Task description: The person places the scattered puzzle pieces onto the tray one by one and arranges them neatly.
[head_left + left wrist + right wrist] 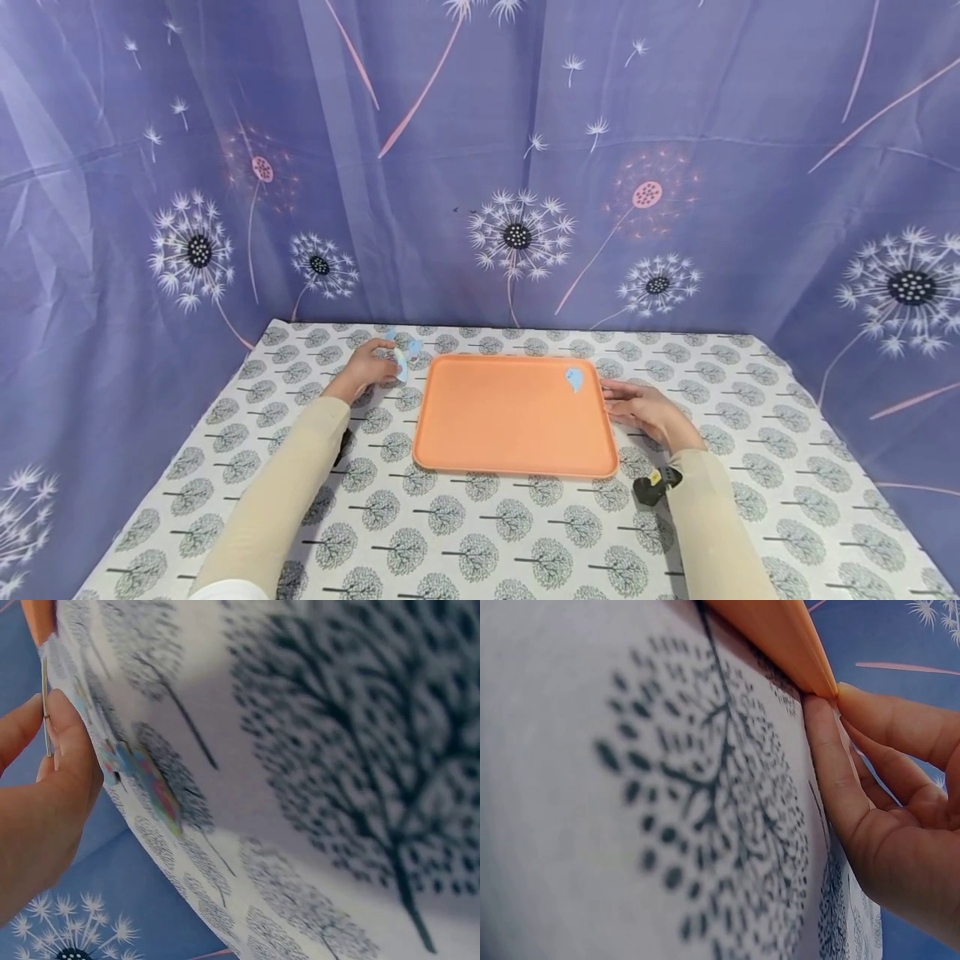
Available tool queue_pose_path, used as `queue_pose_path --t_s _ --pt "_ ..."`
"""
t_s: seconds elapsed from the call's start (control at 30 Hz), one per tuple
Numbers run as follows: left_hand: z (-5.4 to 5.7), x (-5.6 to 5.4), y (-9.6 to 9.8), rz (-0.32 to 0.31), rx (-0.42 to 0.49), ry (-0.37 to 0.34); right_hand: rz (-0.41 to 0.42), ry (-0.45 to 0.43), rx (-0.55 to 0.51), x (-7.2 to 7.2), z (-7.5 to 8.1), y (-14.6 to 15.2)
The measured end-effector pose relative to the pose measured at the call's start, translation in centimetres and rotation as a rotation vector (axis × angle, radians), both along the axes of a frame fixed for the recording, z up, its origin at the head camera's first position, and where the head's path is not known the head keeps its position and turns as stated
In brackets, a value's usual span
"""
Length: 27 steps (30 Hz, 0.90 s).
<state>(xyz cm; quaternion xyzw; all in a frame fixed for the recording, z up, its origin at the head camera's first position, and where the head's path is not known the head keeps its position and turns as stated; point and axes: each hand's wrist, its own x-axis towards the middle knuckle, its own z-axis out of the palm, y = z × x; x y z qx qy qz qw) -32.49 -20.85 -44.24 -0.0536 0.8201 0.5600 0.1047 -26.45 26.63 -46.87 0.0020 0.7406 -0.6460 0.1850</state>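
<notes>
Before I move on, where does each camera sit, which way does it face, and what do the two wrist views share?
Head: worn on the head, facing forward and down at the orange tray; left hand, right hand and sleeves show.
Left wrist: on that wrist, facing the left hand, which pinches a thin piece; no other body part shows.
Right wrist: on that wrist, facing the right hand at the tray's edge; only that hand shows.
Wrist views share: patterned cloth, part of the tray, blue curtain.

The tray point(510, 425) is orange, the tablecloth point(442, 550) white and tree-printed, the curtain point(450, 200) violet-blue and dandelion-printed.
</notes>
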Motion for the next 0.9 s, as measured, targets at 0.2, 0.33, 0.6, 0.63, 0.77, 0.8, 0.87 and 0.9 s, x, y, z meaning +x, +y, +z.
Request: queue_pose_path --t_s 0.2,0.33,0.6,0.63,0.77,0.8,0.87,0.9 --pt "0.3 -0.3 1.6 -0.006 0.085 -0.026 0.001 0.001 -0.002 0.1 0.0 0.1" --pt "0.8 -0.5 3.4 -0.004 0.119 -0.03 0.0 0.002 0.001 0.1 0.0 0.1" --pt "1.6 -1.0 7.8 -0.029 0.238 -0.023 -0.015 0.01 -0.016 0.0 -0.2 0.1" --pt "1.6 -1.0 8.3 -0.028 0.25 -0.022 -0.012 0.011 -0.019 0.0 -0.2 0.1" --pt "1.5 -1.3 10.6 -0.031 0.289 -0.015 -0.009 0.017 -0.032 0.0 -0.3 0.1" --pt "1.4 -1.4 11.1 -0.032 0.299 -0.017 -0.01 0.019 -0.034 0.0 -0.3 0.1" --pt "1.4 -1.4 12.3 -0.034 0.302 -0.022 -0.011 0.02 -0.033 0.0 -0.3 0.1" --pt "1.4 -1.4 12.8 -0.039 0.307 -0.025 -0.013 0.018 -0.03 0.0 -0.3 0.1"
